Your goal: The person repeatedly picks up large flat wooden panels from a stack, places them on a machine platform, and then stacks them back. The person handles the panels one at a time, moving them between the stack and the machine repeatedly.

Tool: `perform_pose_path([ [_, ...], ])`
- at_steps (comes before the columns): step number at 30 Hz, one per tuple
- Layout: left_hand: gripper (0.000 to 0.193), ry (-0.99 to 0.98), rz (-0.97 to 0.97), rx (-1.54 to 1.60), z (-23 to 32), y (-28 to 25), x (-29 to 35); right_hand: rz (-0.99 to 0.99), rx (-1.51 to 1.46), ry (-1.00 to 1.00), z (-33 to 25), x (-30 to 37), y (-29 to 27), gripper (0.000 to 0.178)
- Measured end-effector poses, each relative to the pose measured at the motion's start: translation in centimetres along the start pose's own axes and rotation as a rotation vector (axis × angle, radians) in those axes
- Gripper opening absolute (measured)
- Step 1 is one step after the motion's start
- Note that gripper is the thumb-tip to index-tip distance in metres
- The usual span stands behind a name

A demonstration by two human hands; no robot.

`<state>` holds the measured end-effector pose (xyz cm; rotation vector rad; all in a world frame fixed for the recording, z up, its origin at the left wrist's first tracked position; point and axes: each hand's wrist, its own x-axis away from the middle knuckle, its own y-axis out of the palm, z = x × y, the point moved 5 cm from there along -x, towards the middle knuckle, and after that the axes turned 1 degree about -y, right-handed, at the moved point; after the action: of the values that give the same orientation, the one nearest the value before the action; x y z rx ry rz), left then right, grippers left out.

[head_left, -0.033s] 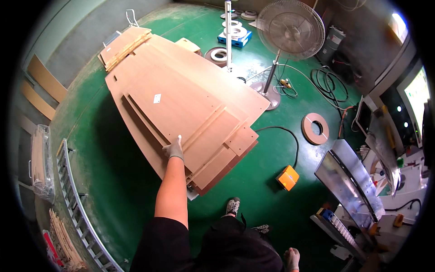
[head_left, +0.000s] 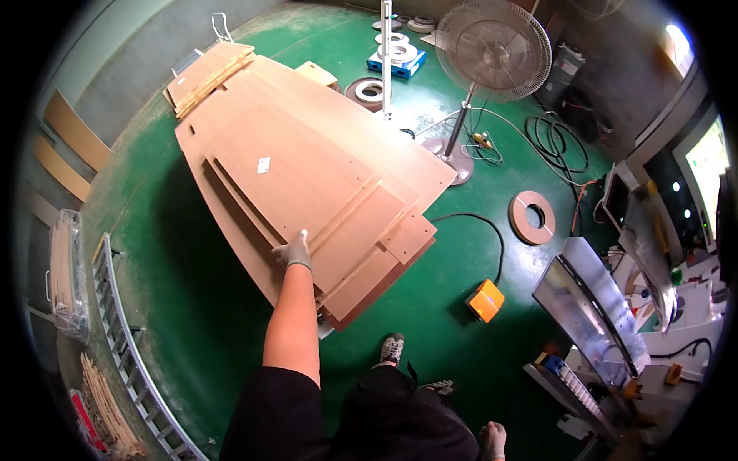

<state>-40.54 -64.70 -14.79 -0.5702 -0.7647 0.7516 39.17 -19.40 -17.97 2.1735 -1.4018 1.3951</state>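
My left hand (head_left: pixel 293 251), in a pale glove, is closed on the near left edge of a wood-coloured panel (head_left: pixel 307 184). Its thumb lies on the panel's upper face, and the other fingers are mostly hidden at the edge. This panel rests on a stack of larger flat panels (head_left: pixel 392 146); narrow strips and small pieces lie at the near right end. A small white label (head_left: pixel 264 165) is on the top panel. Down by my right side hangs my gloved right hand (head_left: pixel 493 440), fingers curled, with nothing visible in it.
An orange foot pedal (head_left: pixel 486 300) with a cable lies on the green floor, right of the stack. Beyond it are a brown coil of edging (head_left: pixel 532 217) and a standing fan (head_left: pixel 493 50). Machinery (head_left: pixel 588 311) stands at right, a metal ladder (head_left: pixel 127 346) at left.
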Motion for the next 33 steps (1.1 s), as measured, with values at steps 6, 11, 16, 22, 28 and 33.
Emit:
perform_pose_path([
  [6, 0.108, 0.063, -0.043, -0.008, -0.5, -0.5, -0.6, -0.001, 0.264, -0.121, 0.6, 2.0, -1.7, 0.038],
  [11, 0.066, 0.213, -0.229, 0.498, -3.4, -0.9, -5.1, -0.126, 0.273, -0.146, 0.3, -3.2, 0.6, 0.038],
  [16, 0.033, -0.016, -0.509, 0.337, -7.2, -4.7, -5.6, -0.238, 0.1, -0.1, -3.3, -3.4, 4.8, 0.035],
  [22, 0.024, -0.01, -0.926, 0.477, -17.0, -9.7, 5.2, -0.286, 0.099, -0.133, -8.9, -4.6, 9.8, 0.033],
  [28, 0.051, -0.165, -0.836, 0.744, -19.5, -11.0, 10.5, -0.543, 0.21, -0.275, -13.6, -3.3, 17.6, 0.033],
  [33, 0.058, 0.13, -0.764, 0.527, -22.3, -6.3, 10.8, -0.83, 0.567, -0.577, -21.6, 5.7, 28.0, 0.04],
])
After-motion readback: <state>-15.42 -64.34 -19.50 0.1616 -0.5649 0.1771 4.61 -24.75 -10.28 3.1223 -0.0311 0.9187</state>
